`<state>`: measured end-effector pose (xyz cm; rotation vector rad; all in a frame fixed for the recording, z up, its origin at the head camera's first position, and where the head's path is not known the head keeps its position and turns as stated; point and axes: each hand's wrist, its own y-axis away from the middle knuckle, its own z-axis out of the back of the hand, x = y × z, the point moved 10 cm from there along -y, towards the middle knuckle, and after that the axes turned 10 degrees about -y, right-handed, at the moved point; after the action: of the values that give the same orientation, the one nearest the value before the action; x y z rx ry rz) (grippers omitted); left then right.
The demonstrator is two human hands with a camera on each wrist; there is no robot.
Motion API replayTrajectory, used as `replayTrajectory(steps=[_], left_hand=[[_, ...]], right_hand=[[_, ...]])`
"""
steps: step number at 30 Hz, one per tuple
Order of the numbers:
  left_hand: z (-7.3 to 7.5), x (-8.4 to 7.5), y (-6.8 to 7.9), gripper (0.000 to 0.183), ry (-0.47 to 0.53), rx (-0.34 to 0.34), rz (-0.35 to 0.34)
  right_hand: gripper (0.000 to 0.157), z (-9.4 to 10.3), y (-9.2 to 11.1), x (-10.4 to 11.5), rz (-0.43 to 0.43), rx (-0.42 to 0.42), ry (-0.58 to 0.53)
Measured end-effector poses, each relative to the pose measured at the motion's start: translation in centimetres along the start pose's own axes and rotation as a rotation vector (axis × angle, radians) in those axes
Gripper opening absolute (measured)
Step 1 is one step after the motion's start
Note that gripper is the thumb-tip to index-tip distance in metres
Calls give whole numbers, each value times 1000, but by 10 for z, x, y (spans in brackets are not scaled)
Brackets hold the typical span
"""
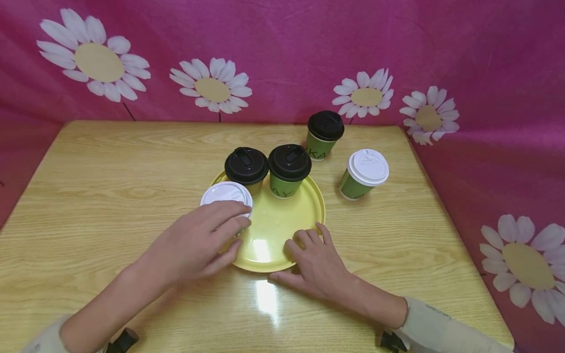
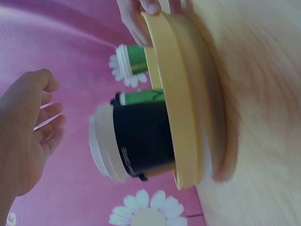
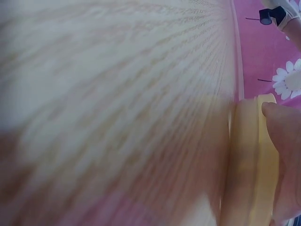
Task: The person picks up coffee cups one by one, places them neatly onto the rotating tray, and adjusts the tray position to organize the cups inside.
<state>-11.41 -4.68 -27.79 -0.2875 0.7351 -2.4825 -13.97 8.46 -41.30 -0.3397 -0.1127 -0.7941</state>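
A round yellow tray point(image 1: 275, 220) sits on the wooden table. Three lidded paper cups stand on it: a black-lidded cup point(image 1: 246, 166), a green cup with a black lid point(image 1: 289, 171), and a white-lidded cup point(image 1: 225, 192) whose body looks black in the left wrist view. My left hand point(image 1: 200, 240) hovers over that white-lidded cup, partly covering it in the head view. From the left wrist, this hand point(image 2: 33, 122) is apart from the lid, its fingers loosely bent around nothing. With my right hand point(image 1: 318, 262) I grip the tray's near right rim, fingers over the edge.
To the right of the tray, on the table point(image 1: 397, 235), stand a green cup with a black lid point(image 1: 325, 135) and a green cup with a white lid point(image 1: 364, 174). A pink cloth point(image 1: 282, 54) with daisies hangs behind the table's back edge and along its right side.
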Motion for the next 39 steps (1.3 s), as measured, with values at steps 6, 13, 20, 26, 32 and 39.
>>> replayTrajectory(steps=[6,13,20,26,32,39], left_hand=[[-4,-24,-4,35,9,18,-67],[-32,-40,1,40,28,139,-101],[-58,-44,11,43,15,208,-85],[-80,-45,19,43,-5,289,-67],[-100,-44,26,42,-16,382,-29],[-112,-42,30,39,-27,419,2]], right_hand=[[57,2,0,1,13,-23,0],[55,2,-1,1,6,-28,-3],[54,1,-1,2,-3,-14,-5],[53,0,-1,1,-10,-7,0],[53,-1,-1,2,-17,-4,-1],[54,-2,0,1,-22,8,7]])
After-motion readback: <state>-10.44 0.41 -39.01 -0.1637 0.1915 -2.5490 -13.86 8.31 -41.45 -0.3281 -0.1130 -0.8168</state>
